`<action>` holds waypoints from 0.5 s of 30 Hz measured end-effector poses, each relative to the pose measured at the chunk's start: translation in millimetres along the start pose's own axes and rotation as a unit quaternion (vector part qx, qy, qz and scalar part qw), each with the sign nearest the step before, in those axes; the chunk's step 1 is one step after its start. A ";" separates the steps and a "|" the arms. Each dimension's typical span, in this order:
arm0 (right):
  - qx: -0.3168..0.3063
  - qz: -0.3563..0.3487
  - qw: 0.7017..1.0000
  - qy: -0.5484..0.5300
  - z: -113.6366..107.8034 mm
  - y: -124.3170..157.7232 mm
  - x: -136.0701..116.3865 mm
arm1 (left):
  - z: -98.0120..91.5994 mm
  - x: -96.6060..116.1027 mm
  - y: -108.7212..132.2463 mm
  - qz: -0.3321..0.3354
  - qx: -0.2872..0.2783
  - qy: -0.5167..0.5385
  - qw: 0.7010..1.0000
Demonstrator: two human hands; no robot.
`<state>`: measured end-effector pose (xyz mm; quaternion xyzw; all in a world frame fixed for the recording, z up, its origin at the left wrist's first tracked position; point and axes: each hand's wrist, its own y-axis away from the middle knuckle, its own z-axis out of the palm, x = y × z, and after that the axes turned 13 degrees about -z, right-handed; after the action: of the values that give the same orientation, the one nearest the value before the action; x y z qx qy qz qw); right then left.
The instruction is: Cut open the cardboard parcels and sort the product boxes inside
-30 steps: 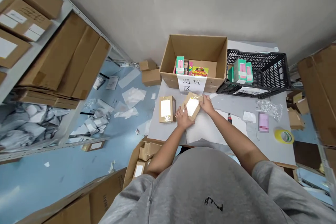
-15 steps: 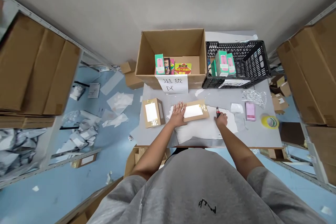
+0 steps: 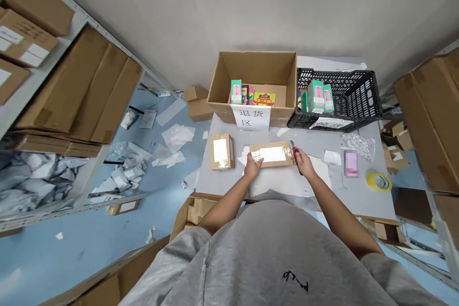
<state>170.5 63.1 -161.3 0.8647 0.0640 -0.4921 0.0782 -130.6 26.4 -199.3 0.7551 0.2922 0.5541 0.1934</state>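
On a grey worktable (image 3: 358,196), a kraft parcel (image 3: 270,154) lies lengthwise on a white foam sheet (image 3: 279,184). The left hand (image 3: 253,166) presses its near edge; the right hand (image 3: 304,161), apart, has now brought a gripped red box cutter (image 3: 294,154) up to its right end.

grey t-shirt (image 3: 272,248), short sleeves (image 3: 390,282) — black chest scribble (image 3: 295,286)

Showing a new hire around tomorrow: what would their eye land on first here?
The open cardboard box at the back of the table, with its white paper sign, stands out first, beside a black plastic crate of green-and-pink product boxes. Front and centre, the left hand touches a taped kraft parcel while the right hand grips a red-handled cutter. To the left, white paper scraps litter the blue floor.
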 end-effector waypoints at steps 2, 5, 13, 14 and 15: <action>-0.110 -0.084 0.990 0.037 14.6 -11.0 -32.4 | -5.7 3.1 -5.1 0.002 -0.037 0.017 0.999; -0.252 -0.163 0.943 0.144 38.3 -32.0 -70.4 | -11.9 6.1 -11.6 0.003 -0.095 0.041 0.995; -0.367 -0.156 0.854 0.333 64.0 -64.8 -108.3 | 0.8 -0.1 -2.7 0.078 -0.074 0.075 0.991; -0.375 -0.155 0.848 0.341 64.9 -65.3 -111.9 | 1.7 0.0 -1.9 0.079 -0.072 0.070 0.992; -0.382 -0.153 0.842 0.349 65.8 -65.5 -115.6 | 2.0 0.4 -1.8 0.080 -0.073 0.065 0.992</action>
<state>44.2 110.3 -99.7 0.8602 0.4013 -0.1000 0.2982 -129.0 28.0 -200.8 0.7222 0.2017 0.6357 0.1834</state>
